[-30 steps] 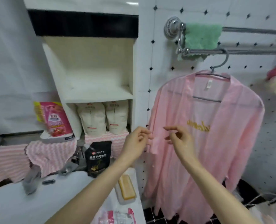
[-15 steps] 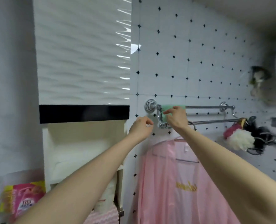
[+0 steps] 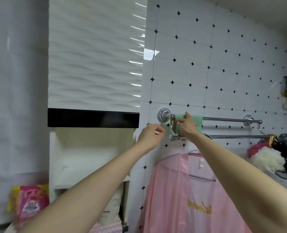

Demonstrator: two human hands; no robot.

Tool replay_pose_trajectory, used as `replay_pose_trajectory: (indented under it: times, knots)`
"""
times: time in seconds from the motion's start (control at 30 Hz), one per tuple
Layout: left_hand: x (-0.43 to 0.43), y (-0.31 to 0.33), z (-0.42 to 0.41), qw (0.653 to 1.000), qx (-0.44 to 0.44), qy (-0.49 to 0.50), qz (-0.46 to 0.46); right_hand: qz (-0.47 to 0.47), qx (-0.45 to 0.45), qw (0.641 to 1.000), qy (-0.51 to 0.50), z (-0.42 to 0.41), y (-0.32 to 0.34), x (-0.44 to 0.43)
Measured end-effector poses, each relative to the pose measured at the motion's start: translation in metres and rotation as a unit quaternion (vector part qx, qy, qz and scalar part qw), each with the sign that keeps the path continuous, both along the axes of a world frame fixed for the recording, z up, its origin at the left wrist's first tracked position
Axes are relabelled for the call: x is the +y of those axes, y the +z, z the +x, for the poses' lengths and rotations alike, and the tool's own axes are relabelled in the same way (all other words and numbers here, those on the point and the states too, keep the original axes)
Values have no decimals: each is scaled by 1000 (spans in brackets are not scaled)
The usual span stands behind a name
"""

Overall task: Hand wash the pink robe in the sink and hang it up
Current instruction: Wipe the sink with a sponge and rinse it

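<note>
I am seeing the right hand (image 3: 188,126) going up from the pink robe (image 3: 173,190) to touch the green cloth (image 3: 199,122), left hand (image 3: 150,135) curled empty, maybe unhooking the robe.

**One head-worn wide-angle view, close to the wall**

The only camera sits on the person's head and faces forward into a corner of the room, toward the tiled wall (image 3: 206,64). The towel rail (image 3: 223,118) crosses about mid-height of the frame. The view is near. Both forearms rise from the lower edge, and the left hand (image 3: 149,135) and right hand (image 3: 188,125) meet beside the rail's left end. The wide lens curves the edges. The pink robe (image 3: 181,199) fills the lower right, cut off by the frame.
</note>
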State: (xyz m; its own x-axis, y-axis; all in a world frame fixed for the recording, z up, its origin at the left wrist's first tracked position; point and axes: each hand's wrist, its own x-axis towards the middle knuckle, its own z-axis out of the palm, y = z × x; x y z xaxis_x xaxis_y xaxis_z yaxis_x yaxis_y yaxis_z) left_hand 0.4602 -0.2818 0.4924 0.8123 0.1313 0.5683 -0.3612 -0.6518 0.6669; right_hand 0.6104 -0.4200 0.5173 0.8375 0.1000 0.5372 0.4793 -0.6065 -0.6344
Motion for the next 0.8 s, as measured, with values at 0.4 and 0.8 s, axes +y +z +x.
replay_pose_trajectory:
  times: [0.4,0.8]
  knots:
    - [32,-83,-108,985,-43,-52,-161,180,-40,959,216,-187,-56,-3]
    - [110,-257,-258,949,180,-5,-258,221,268,882,319,-363,-249,120]
